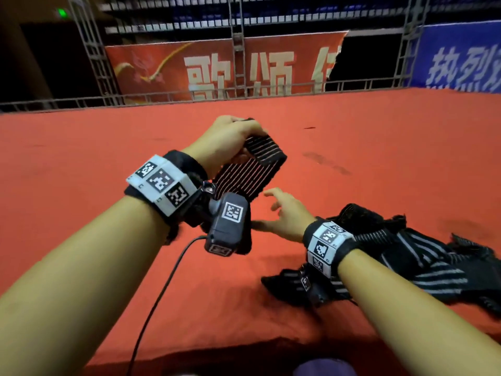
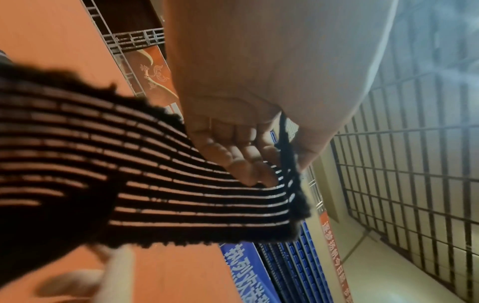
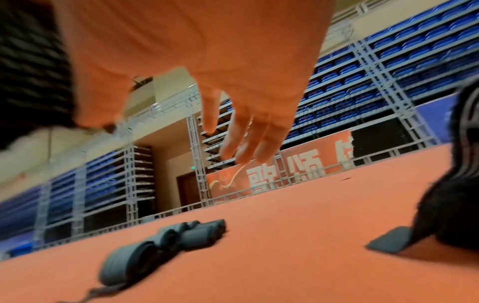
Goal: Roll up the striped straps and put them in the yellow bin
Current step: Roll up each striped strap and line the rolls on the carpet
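The left hand [image 1: 230, 139] is raised above the red carpeted surface [image 1: 379, 147], and its curled fingers [image 2: 241, 157] pinch one end of a black elastic strap with thin white stripes [image 1: 250, 169]; the thumb is on the other side of the fabric. From this grip the strap hangs down in a fold toward the left wrist, where its lower part goes behind the black wrist camera with square printed markers [image 1: 227, 223], so the free end cannot be seen in the head view. The right hand [image 1: 284, 213] is lower, just beside the hanging strap and not touching it; its fingers [image 3: 243, 133] are straight and spread, and it holds nothing. Behind the right wrist lies a loose heap of more black striped straps [image 1: 423, 256] on the carpet, partly covered by the right forearm. In the right wrist view a few dark grey rolled bands [image 3: 166, 239] lie together on the carpet, well apart from the heap, and a flat grey tab [image 3: 388, 239] sticks out from the heap's edge. A thin black cable [image 1: 162, 291] runs from the left wrist camera down over the carpet. At the far edge stands a grey metal truss railing [image 1: 238, 63] with a torn red banner with pale characters [image 1: 217, 66] and a blue banner [image 1: 461, 58]. The yellow bin is not visible in any view.
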Action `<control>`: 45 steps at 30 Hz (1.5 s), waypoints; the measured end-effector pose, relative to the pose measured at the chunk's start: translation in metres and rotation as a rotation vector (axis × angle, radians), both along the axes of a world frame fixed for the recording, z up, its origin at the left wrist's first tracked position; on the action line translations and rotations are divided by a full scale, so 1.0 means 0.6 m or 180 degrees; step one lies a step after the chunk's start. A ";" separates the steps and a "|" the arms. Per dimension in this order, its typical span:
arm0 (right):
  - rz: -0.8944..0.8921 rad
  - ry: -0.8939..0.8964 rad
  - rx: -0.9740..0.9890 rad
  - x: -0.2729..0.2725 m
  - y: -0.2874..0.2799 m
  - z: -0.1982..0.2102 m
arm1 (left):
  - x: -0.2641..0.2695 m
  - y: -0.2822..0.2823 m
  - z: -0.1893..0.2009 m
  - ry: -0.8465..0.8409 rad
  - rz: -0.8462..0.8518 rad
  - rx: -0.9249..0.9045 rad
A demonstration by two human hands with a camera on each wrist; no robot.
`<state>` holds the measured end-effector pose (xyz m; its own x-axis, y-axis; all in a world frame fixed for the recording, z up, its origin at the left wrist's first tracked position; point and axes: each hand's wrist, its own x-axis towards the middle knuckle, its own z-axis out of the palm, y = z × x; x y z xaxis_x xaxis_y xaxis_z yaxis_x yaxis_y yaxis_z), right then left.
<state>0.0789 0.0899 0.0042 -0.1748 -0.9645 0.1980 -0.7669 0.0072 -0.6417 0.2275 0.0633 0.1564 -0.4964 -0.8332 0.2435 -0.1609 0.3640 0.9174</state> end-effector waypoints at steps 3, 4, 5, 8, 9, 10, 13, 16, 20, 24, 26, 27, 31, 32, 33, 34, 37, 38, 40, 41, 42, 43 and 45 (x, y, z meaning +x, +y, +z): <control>0.0763 -0.1281 0.0027 0.067 0.021 0.020 | 0.036 0.019 0.023 0.0157 -0.0123 -0.0042; 0.0913 -0.1725 -0.0047 0.085 0.028 0.031 | 0.049 0.023 0.026 0.0196 -0.0143 -0.0041; 0.1059 -0.2104 -0.0153 0.100 0.033 0.041 | 0.062 0.026 0.028 0.0230 -0.0167 -0.0026; 0.1236 -0.2247 -0.0406 0.128 0.044 0.076 | 0.100 0.030 0.030 0.0335 -0.0255 0.0030; 0.1204 -0.2038 -0.0403 0.134 0.044 0.087 | 0.110 0.029 0.031 0.0390 -0.0256 0.0037; 0.1126 -0.1824 -0.0386 0.137 0.042 0.094 | 0.121 0.029 0.032 0.0444 -0.0221 0.0045; 0.0859 -0.1604 -0.0354 0.137 0.041 0.117 | 0.148 0.023 0.029 0.0506 0.0001 -0.0031; 0.0920 -0.1828 -0.0268 0.131 0.048 0.136 | 0.169 0.018 0.012 0.0391 0.0313 -0.0208; 0.0958 -0.2244 -0.0203 0.126 0.062 0.158 | 0.179 0.016 -0.032 -0.0319 0.0323 0.0159; 0.0984 -0.2178 -0.0127 0.124 0.065 0.165 | 0.174 0.009 -0.070 -0.0605 -0.0112 0.0669; 0.0953 -0.2037 -0.0073 0.122 0.060 0.160 | 0.167 0.003 -0.077 -0.0218 -0.0081 0.0319; 0.0924 -0.1931 -0.0021 0.119 0.057 0.157 | 0.164 0.000 -0.078 -0.0072 -0.0007 0.0137; 0.0621 -0.1233 0.0060 0.097 0.053 0.144 | 0.160 -0.017 -0.078 0.0067 0.0385 -0.0339; 0.0587 -0.1205 -0.0018 0.091 0.054 0.142 | 0.162 -0.020 -0.079 0.0063 0.0427 -0.0354; 0.0615 -0.1251 -0.0135 0.087 0.056 0.141 | 0.163 -0.022 -0.079 0.0045 0.0449 -0.0325; 0.0682 -0.1271 -0.0269 0.084 0.058 0.141 | 0.164 -0.024 -0.081 0.0028 0.0475 -0.0267; 0.0806 -0.0977 -0.0644 0.078 0.065 0.147 | 0.170 -0.034 -0.086 -0.0028 0.0812 -0.0162; 0.0766 -0.0883 -0.0781 0.076 0.067 0.151 | 0.173 -0.039 -0.089 -0.0052 0.0993 -0.0104; 0.0652 -0.0901 -0.1049 0.067 0.070 0.157 | 0.185 -0.052 -0.098 -0.0126 0.1226 0.0154; 0.0614 -0.0949 -0.1150 0.064 0.072 0.161 | 0.193 -0.058 -0.106 -0.0187 0.1248 0.0342; 0.0586 -0.0996 -0.1214 0.061 0.075 0.164 | 0.199 -0.060 -0.115 -0.0303 0.1225 0.0486; 0.0578 -0.1038 -0.1260 0.059 0.078 0.168 | 0.204 -0.062 -0.124 -0.0463 0.1217 0.0519; 0.0592 -0.1036 -0.1315 0.058 0.081 0.174 | 0.209 -0.062 -0.135 -0.0820 0.1312 0.0123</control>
